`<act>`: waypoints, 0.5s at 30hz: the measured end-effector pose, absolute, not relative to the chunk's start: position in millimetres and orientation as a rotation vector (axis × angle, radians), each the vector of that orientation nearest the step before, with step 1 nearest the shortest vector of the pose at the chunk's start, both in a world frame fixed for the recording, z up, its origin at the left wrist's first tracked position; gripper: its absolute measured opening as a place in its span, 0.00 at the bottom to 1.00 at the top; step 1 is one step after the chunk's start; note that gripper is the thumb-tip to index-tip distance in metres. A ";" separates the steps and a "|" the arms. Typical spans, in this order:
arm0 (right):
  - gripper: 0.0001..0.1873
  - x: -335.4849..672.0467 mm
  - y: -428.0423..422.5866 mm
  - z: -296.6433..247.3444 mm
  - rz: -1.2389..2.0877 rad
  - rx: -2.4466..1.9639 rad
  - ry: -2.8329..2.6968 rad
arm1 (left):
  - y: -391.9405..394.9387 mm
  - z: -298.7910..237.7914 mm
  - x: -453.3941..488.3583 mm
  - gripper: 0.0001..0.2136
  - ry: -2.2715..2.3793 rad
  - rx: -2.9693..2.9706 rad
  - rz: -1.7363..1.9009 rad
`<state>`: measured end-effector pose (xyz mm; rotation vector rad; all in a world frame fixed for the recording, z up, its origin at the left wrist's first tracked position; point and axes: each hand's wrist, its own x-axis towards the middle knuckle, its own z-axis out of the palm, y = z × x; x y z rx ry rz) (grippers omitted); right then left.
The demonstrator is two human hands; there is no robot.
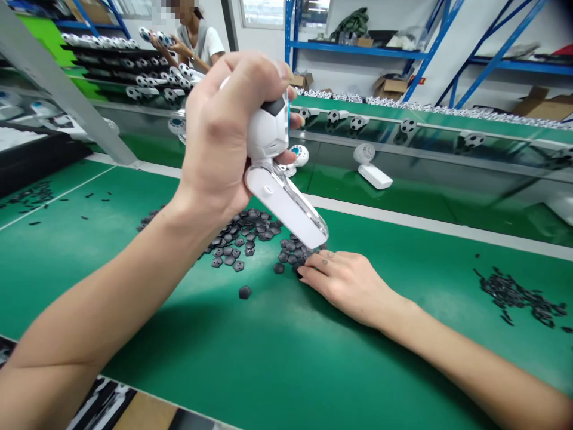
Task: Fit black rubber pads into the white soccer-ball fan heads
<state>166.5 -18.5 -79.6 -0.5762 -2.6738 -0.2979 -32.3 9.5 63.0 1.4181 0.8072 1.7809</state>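
My left hand [219,137] grips a white handheld fan [282,209] around its round head, which has black patches like a football. The fan's flat white handle slants down and to the right, its end just above a heap of black pentagon pieces [250,236]. My right hand [344,280] lies on the green belt at the heap's right edge, its fingertips among the pieces. I cannot tell whether those fingers hold a piece. One loose pentagon [244,292] sits apart, below the heap.
A pile of thin black strips [514,295] lies on the green conveyor belt [277,340] at right. Beyond a glossy divider [403,155], several football fans stand on a rail. A co-worker [197,45] holds a fan at the back, near blue shelves [358,49] with cardboard boxes.
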 end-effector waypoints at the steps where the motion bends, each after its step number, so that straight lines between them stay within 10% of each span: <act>1: 0.10 166.6 -18.5 -79.3 -0.331 -0.540 -2.670 | 9.6 62.3 -32.2 0.07 0.793 1.420 1.778; 15: 0.07 179.2 6.6 -57.2 0.104 -0.799 -2.368 | 10.2 52.4 -23.4 0.04 0.892 1.379 1.611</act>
